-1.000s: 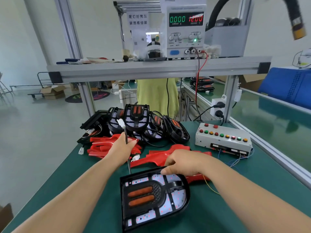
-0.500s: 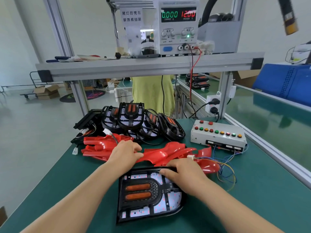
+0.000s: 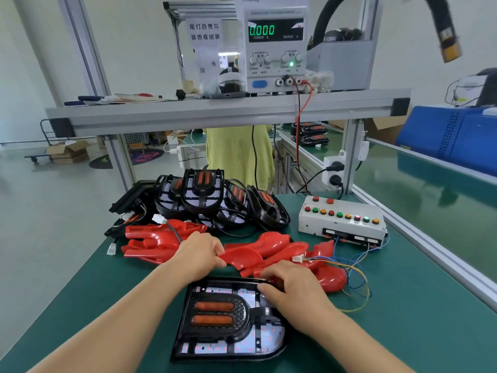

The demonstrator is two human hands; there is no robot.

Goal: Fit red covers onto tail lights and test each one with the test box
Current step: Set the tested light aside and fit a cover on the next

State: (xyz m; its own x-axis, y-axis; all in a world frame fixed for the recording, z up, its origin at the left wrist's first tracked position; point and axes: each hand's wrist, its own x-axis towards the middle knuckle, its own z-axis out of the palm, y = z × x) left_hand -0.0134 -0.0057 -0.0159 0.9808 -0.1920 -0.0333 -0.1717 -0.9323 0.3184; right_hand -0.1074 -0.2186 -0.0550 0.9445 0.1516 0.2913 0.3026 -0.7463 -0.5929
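A black tail light [image 3: 223, 321] with two orange strips lies flat on the green mat in front of me. My right hand [image 3: 293, 292] rests on its upper right part, fingers curled over the rim. My left hand [image 3: 200, 255] pinches the edge of a red cover [image 3: 243, 258] just beyond the light. More red covers [image 3: 153, 240] lie in a row behind. The grey test box [image 3: 341, 220] with coloured buttons sits to the right, its white plug [image 3: 298, 257] and coloured wires lying on the covers.
A pile of black tail lights [image 3: 204, 195] stands behind the covers. A power supply [image 3: 274, 47] sits on the aluminium shelf [image 3: 215, 111] overhead, with red and black leads hanging down. A person in a yellow top stands beyond the bench.
My left hand let go of the thin cable with its white plug, dropped to the covers and took hold of one. My right hand stayed on the tail light's upper right part.
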